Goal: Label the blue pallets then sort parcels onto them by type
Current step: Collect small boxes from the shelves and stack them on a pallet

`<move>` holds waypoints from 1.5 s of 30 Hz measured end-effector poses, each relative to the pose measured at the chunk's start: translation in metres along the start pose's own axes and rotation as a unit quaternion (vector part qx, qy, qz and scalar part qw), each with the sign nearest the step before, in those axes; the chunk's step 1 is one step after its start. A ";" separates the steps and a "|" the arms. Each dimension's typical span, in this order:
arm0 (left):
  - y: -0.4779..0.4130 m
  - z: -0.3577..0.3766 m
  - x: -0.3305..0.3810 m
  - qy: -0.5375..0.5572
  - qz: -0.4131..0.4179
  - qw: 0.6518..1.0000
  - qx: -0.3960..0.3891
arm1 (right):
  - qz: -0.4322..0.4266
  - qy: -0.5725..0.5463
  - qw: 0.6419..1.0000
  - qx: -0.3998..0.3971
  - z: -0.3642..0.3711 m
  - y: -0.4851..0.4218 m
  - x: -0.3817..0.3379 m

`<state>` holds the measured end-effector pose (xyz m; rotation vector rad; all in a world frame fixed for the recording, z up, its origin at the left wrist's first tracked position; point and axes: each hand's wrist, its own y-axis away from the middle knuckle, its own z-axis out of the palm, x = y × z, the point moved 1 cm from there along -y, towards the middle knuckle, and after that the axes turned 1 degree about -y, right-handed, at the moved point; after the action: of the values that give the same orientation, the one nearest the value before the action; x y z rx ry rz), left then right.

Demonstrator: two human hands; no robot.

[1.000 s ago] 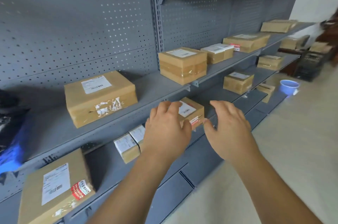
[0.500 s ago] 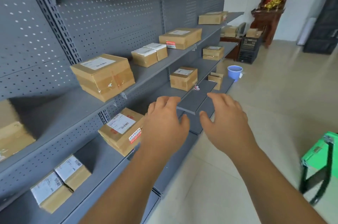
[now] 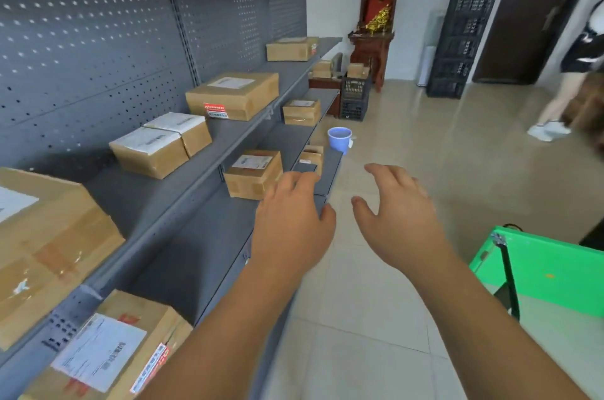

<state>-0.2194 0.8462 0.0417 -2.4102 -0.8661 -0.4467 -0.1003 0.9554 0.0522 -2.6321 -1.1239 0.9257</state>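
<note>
Brown cardboard parcels with white labels lie on grey metal shelves along my left. My left hand hovers empty, fingers apart, just right of a small labelled parcel on the lower shelf, not touching it. My right hand is held out over the tiled floor, fingers spread, holding nothing. A parcel with a red sticker lies bottom left. Two small parcels and a wide parcel sit on the middle shelf. No blue pallet is in view.
A blue bucket stands on the floor by the shelf end. A green cart is at my right. Black crates and a wooden cabinet stand at the back. A person walks at far right.
My view has swung right along the shelves; the parcels slid left and the room's far end, green cart and a person came into view. Both hands stay raised, open and empty.
</note>
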 end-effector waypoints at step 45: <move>-0.341 0.024 -0.195 -0.149 -0.301 0.920 0.202 | -0.332 -0.200 0.889 -0.243 0.254 -0.422 -0.118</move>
<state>-0.5864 0.9878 0.0578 -1.8203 -1.6696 -0.0914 -0.5695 1.1460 0.0520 -2.0775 -2.4272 1.1462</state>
